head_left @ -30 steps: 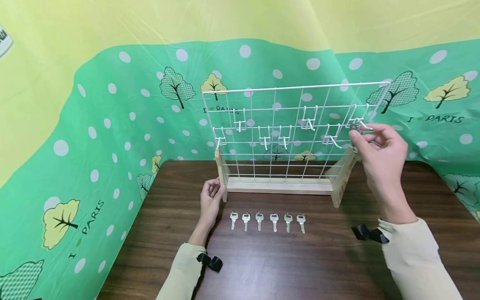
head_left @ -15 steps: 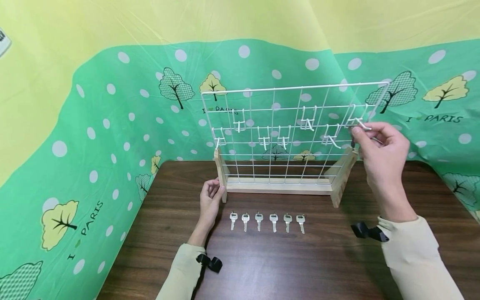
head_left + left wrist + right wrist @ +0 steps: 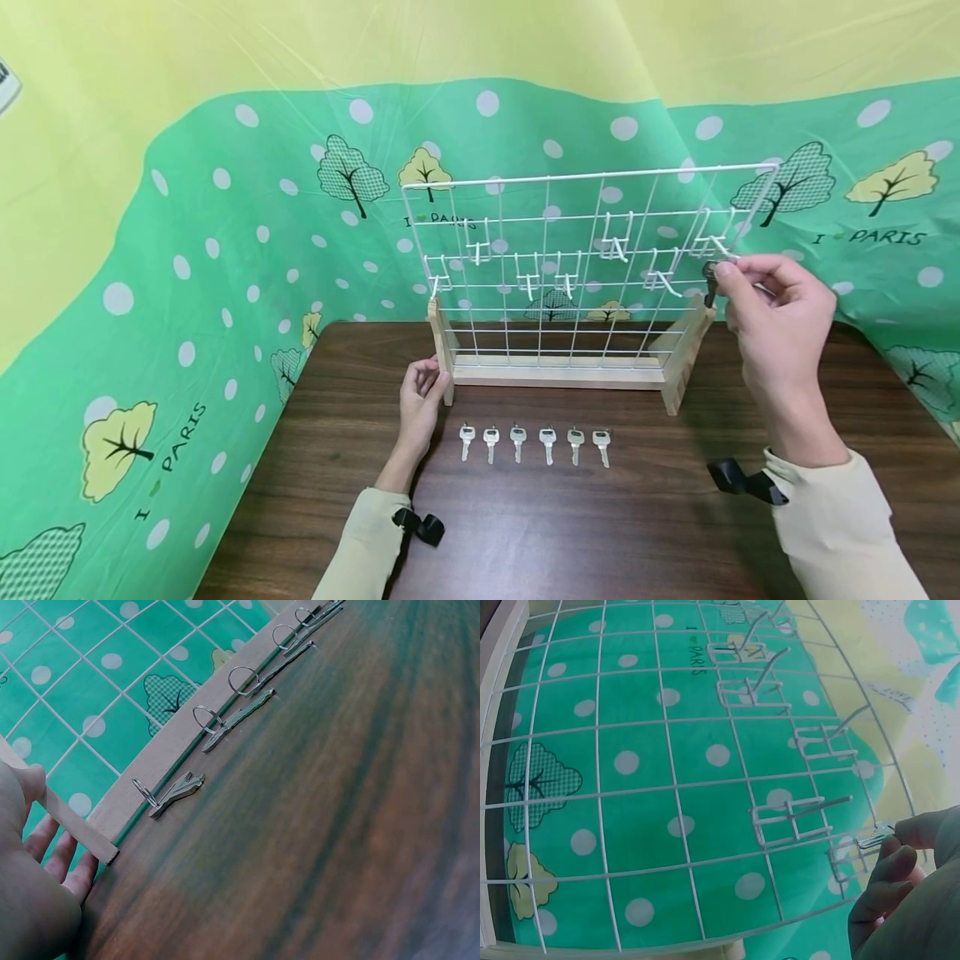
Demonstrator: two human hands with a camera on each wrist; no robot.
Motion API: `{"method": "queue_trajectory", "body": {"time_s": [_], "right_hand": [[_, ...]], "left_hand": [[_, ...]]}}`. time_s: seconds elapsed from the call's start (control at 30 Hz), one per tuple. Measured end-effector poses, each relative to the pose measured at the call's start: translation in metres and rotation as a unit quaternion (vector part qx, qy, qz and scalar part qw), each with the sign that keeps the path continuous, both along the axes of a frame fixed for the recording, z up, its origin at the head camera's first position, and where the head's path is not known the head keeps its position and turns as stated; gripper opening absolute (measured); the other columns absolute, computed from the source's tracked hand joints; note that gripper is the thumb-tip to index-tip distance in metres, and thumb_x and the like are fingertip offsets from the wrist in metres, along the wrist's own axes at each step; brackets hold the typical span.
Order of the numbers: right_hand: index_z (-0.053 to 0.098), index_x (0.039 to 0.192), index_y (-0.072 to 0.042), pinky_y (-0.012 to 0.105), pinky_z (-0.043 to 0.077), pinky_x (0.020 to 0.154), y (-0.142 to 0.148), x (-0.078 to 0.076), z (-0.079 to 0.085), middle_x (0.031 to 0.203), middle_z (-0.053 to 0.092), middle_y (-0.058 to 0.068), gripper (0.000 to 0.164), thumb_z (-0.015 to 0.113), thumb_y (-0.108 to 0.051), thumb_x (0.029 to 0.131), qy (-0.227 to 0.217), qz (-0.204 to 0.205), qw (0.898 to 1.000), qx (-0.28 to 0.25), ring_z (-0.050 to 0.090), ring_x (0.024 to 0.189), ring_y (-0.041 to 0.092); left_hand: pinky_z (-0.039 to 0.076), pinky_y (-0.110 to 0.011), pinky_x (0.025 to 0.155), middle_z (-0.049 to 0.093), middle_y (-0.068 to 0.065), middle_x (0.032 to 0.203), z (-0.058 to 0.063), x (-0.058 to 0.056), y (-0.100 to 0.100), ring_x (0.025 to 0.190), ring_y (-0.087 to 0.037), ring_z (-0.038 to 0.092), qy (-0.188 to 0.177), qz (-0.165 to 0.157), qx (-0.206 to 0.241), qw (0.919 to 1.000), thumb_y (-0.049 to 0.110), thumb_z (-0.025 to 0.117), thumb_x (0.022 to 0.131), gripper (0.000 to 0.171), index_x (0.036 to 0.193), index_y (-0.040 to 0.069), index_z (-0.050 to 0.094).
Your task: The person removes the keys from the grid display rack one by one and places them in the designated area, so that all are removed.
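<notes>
My right hand (image 3: 783,321) pinches a key (image 3: 710,283) between thumb and fingertips, just below the rightmost white hook (image 3: 708,243) of a wire grid rack (image 3: 577,177). In the right wrist view the pinched key (image 3: 873,839) shows as a small shiny piece, largely covered by the fingers. Whether its ring touches the hook cannot be made out. At the rack's other end, my left hand (image 3: 422,407) grips the left wooden leg (image 3: 442,337), its thumb on the near side and its fingers behind. Several keys (image 3: 547,439) lie in a row in front of the rack.
More white hooks (image 3: 617,247) hang on the grid at differing heights. A wooden crossbar (image 3: 558,375) joins the legs. Each loose key carries a metal ring (image 3: 208,720). The dark wood table (image 3: 510,533) meets a green and yellow printed cloth (image 3: 262,192) behind.
My right hand has drawn slightly down and right from the rightmost hook, with the key still pinched and now hanging more upright. My left hand and the row of keys stay put.
</notes>
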State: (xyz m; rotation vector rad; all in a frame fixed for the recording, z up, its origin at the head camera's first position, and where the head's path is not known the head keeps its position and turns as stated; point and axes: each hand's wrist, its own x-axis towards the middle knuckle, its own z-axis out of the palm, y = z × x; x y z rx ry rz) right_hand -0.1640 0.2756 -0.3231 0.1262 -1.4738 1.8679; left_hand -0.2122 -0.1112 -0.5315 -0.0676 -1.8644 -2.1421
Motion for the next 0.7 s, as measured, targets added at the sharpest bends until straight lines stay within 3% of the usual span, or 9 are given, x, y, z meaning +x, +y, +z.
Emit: {"method": "queue_trajectory", "body": {"time_s": [0.2, 0.4, 0.53, 0.7], "right_hand": [[0.074, 0.093, 0.014, 0.016, 0.035, 0.044, 0.0, 0.004, 0.003, 0.075, 0.071, 0.008, 0.01, 0.082, 0.009, 0.093, 0.016, 0.005, 1.0, -0.013, 0.043, 0.047, 0.012], [0.074, 0.093, 0.013, 0.018, 0.031, 0.043, -0.001, 0.007, 0.001, 0.073, 0.069, 0.007, 0.008, 0.081, 0.008, 0.094, 0.004, -0.001, 1.0, 0.002, 0.04, 0.047, 0.013], [0.077, 0.092, 0.007, 0.02, 0.03, 0.043, -0.002, 0.011, -0.002, 0.073, 0.069, 0.006, 0.005, 0.079, 0.008, 0.095, -0.034, -0.009, 0.999, 0.013, 0.04, 0.046, 0.013], [0.077, 0.092, 0.005, 0.025, 0.029, 0.044, 0.001, 0.017, -0.009, 0.076, 0.072, 0.003, 0.006, 0.079, 0.005, 0.098, -0.098, 0.031, 0.995, -0.002, 0.04, 0.047, 0.013]], "left_hand": [[0.042, -0.052, 0.127, 0.066, -0.03, 0.144, 0.001, 0.0, 0.0, 0.126, -0.015, 0.064, 0.001, -0.002, -0.002, 1.0, -0.009, 0.069, 0.103, 0.027, 0.123, -0.017, 0.052], [0.041, -0.053, 0.128, 0.065, -0.03, 0.145, 0.0, 0.001, -0.001, 0.13, -0.019, 0.064, 0.0, -0.006, -0.001, 1.0, -0.008, 0.069, 0.104, 0.027, 0.123, -0.017, 0.052], [0.041, -0.052, 0.128, 0.064, -0.031, 0.146, 0.001, 0.001, -0.001, 0.132, -0.023, 0.063, 0.0, -0.006, -0.002, 1.0, -0.008, 0.069, 0.104, 0.027, 0.123, -0.017, 0.052], [0.041, -0.051, 0.127, 0.065, -0.03, 0.145, 0.001, 0.001, 0.0, 0.132, -0.023, 0.063, -0.001, -0.005, -0.002, 1.0, -0.008, 0.069, 0.103, 0.027, 0.123, -0.017, 0.052]]}}
